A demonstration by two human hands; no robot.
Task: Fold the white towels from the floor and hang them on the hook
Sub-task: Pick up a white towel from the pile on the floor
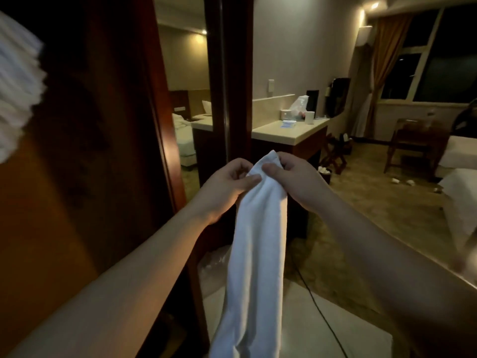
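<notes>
A white towel [254, 244] hangs down in a long narrow fold in front of me, its lower end running out of the bottom of the view. My left hand [227, 186] and my right hand [294, 180] pinch its top end together, thumbs on the near side, at chest height. At the left edge a blurred stack of white towels [18, 81] hangs against the dark wooden door. No hook is in view.
A wooden door [85, 151] and frame stand close on the left, with a mirror [185, 99] beside them. Behind the towel is a counter [289, 130] with a bag and cups. A chair [410, 146], bed edge [462, 182] and a floor cable [320, 313] lie to the right.
</notes>
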